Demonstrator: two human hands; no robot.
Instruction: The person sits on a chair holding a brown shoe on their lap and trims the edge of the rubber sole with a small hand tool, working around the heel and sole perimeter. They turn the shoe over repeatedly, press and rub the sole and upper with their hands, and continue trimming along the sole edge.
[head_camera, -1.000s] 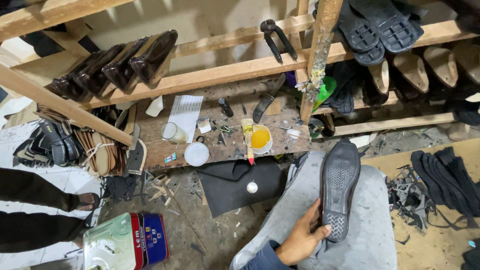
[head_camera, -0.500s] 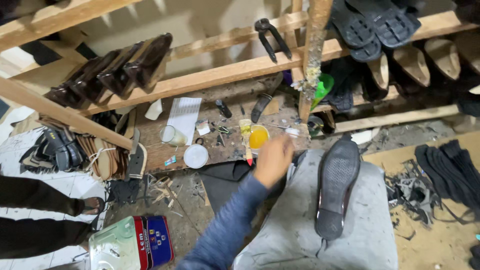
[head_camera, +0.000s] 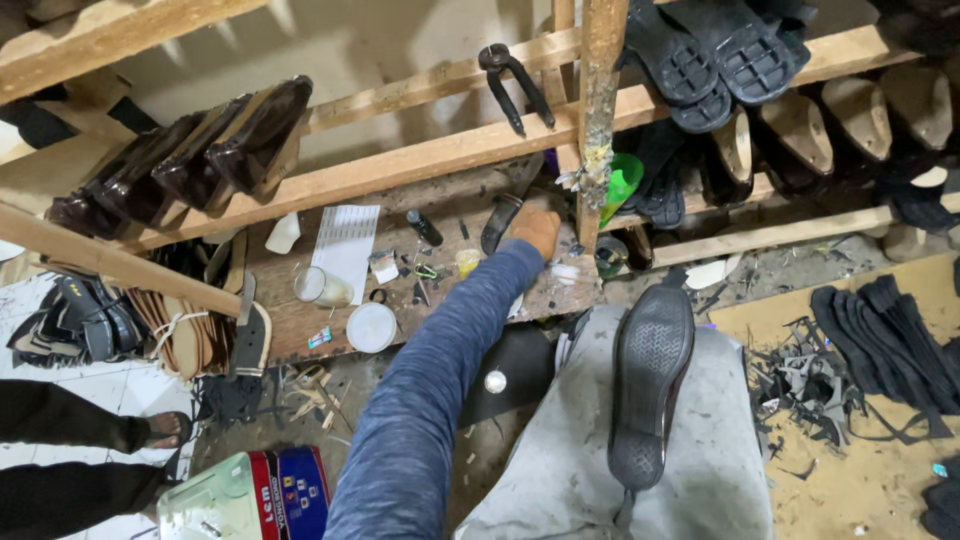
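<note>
So you've got your left hand (head_camera: 535, 228) stretched way out over the low wooden counter (head_camera: 300, 325), blue sleeve and all, and it's sitting right on the dark curved tool (head_camera: 497, 222) lying near the wooden post (head_camera: 598, 120). Looks to me like this is the grab-a-tool step. The fingers seem curled down over the handle end, but I can't tell if they've really closed on it or are just resting on top. Your right hand isn't in the shot at all.

The black shoe sole (head_camera: 648, 385) is parked tread-up across your lap, well back from the hand toward you, nothing holding it.

Just beside the hand on its left side there's a small yellow pot (head_camera: 467, 260), some little clips and scraps, and a dark little bottle (head_camera: 424, 227). Further left you've got a glass cup (head_camera: 320, 288) and a round white lid (head_camera: 371, 327).

For the next move I reckon you need a proper grip around that tool handle and a clean lift, since the post is right next to your knuckles and the yellow pot is close enough to knock
</note>
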